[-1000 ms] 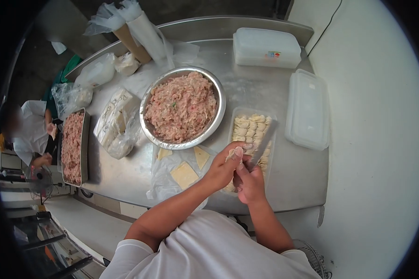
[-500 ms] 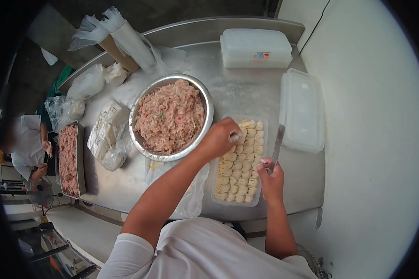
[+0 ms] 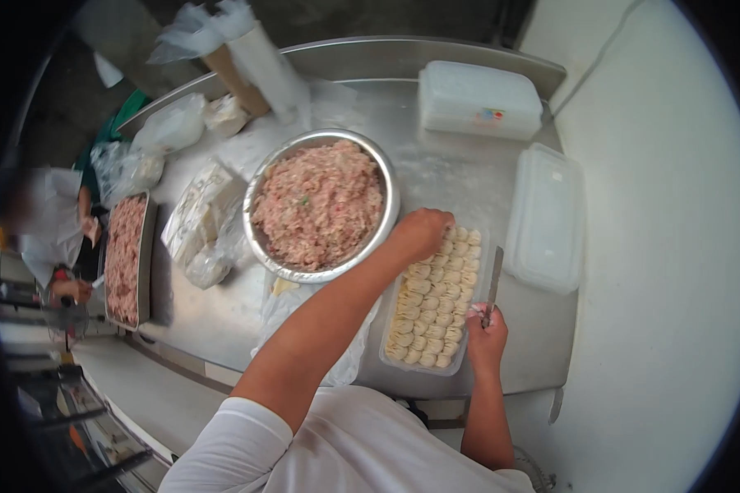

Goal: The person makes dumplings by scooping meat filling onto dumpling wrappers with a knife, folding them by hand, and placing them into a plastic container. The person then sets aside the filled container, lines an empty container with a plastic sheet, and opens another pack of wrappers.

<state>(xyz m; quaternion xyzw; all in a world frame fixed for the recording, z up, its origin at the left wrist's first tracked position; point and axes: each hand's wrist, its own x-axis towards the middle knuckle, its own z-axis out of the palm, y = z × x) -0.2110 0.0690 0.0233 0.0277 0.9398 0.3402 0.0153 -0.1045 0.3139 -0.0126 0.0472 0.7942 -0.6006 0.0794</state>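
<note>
A clear plastic container (image 3: pixel 460 371) holds tight rows of pleated dumplings (image 3: pixel 426 316). My left hand (image 3: pixel 423 232) is over its far left corner, fingers curled down; what they grip there is hidden. Beside the container's right edge, my right hand (image 3: pixel 487 333) is closed around a narrow flat metal spatula (image 3: pixel 495 275), its blade pointing away from me. To the left of my left hand stands a round metal bowl (image 3: pixel 391 185) heaped with minced meat filling (image 3: pixel 316 205).
Lidded plastic containers (image 3: pixel 547 218) lie at the right, and a stack of containers (image 3: pixel 481 99) at the back. Leftward are a wrapped bag (image 3: pixel 201 214), a metal tray (image 3: pixel 148 263) of mince, and a co-worker (image 3: pixel 53 214). Plastic bag rolls (image 3: pixel 263 66) stand at the back left.
My left hand has lowered onto the container's far corner, its whitish fingertips now hidden. My right hand still grips the spatula, now held more upright in view. The whole view has shifted slightly.
</note>
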